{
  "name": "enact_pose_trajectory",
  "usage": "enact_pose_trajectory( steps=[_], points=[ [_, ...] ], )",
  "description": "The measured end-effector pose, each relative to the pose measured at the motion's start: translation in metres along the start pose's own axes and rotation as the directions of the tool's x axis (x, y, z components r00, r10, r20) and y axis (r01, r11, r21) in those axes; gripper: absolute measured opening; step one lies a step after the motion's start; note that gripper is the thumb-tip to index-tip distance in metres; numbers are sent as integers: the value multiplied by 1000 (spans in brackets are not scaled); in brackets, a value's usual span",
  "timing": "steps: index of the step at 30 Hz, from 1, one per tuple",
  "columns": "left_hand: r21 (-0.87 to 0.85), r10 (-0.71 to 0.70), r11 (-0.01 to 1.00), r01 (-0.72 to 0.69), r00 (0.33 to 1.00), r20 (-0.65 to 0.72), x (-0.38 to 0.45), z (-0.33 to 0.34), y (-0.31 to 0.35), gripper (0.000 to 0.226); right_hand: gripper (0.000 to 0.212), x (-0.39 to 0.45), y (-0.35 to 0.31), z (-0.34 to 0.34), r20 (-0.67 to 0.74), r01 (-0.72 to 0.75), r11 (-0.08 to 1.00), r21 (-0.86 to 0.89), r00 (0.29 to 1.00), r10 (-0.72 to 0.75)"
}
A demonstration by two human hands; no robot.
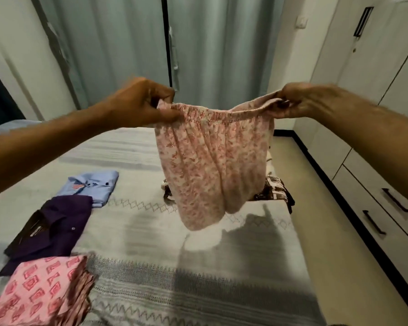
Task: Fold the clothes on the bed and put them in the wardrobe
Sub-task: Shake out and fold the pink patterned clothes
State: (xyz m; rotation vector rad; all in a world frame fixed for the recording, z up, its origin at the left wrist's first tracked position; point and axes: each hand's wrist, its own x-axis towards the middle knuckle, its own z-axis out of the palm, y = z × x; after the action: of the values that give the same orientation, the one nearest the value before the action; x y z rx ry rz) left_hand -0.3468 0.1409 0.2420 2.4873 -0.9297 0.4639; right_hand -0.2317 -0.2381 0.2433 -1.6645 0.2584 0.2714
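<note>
A pale pink garment with a red print [210,165] hangs in the air above the bed [151,231]. My left hand [141,102] pinches the left end of its gathered waistband, and my right hand [297,102] pinches the right end. The cloth hangs down loosely between them, clear of the bedspread. On the bed's left side lie three folded pieces: a light blue shirt [92,187], a dark purple shirt [50,229] and a pink patterned cloth [38,292]. A brown-and-white patterned garment [273,191] lies unfolded behind the hanging cloth, partly hidden.
White wardrobe doors [363,67] and drawers with dark handles [396,201] stand along the right wall. A strip of floor [327,231] runs between bed and wardrobe. Grey-green curtains [127,43] hang behind the bed.
</note>
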Motion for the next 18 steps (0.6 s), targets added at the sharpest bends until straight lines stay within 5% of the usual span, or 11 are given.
enact_pose_trajectory(
  steps=[2,4,7,11,14,18],
  points=[
    [-2,50,999,-50,999,3,12,-11,12,49,15,-9,-15,-2,67,34,999,-38,997,-31],
    [87,121,988,-126,991,52,17,-18,25,43,14,-26,-27,-4,148,111,941,-319,987,-66],
    [253,158,944,-213,962,221,14,-27,41,40,24,-55,-26,-10,160,180,580,-794,983,-86],
    [355,194,872,-339,902,385,-3,-23,50,48,23,-91,-10,-20,59,111,183,-977,962,-268],
    [354,253,859,-370,908,335,-15,-27,55,69,38,-109,-8,-24,3,72,205,-976,947,-321],
    [382,184,876,-295,936,301,-21,-45,71,71,22,-133,-10,-37,-95,-56,322,-945,990,-106]
  ],
)
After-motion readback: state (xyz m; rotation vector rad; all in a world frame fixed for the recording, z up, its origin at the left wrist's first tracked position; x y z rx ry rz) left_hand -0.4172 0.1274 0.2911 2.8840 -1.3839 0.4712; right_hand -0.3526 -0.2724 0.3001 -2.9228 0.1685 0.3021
